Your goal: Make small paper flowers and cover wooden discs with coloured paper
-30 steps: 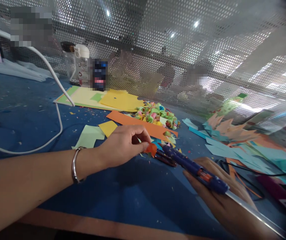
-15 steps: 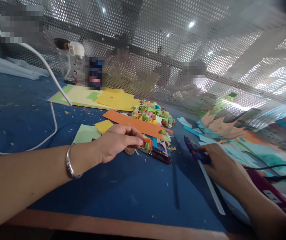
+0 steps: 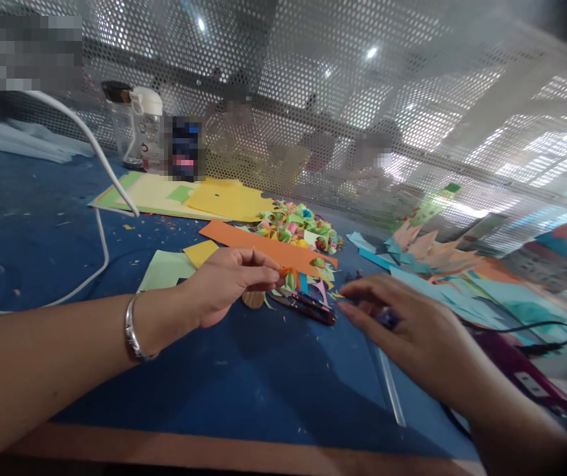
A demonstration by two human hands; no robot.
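Between the thumb and fingertips of my left hand [image 3: 231, 281] is a small paper flower [image 3: 290, 278], orange and pale green, held just above the table. My right hand [image 3: 402, 324] reaches in from the right, thumb and fingers apart, with nothing visible between the fingertips. Behind and under it is a dark purple glue gun [image 3: 387, 317], mostly hidden by the fingers. A translucent glue stick [image 3: 391, 390] sticks out of the gun toward the front edge. Dark red-handled scissors [image 3: 313, 308] lie below the flower, close to my right fingertips.
Behind my hands sit an orange paper strip [image 3: 268, 246] and a pile of small colourful paper pieces [image 3: 296, 225]. Yellow paper sheets [image 3: 228, 198], bottles [image 3: 147, 129] and a phone [image 3: 185, 149] stand farther back. At right are a peach paper crown [image 3: 425, 248] and a magenta power strip [image 3: 516, 370]. A white cable [image 3: 82, 122] curves at left.
My right hand has moved left and its fingers have spread off the glue gun. The gun and its stick have shifted left. My left hand still pinches the paper flower.
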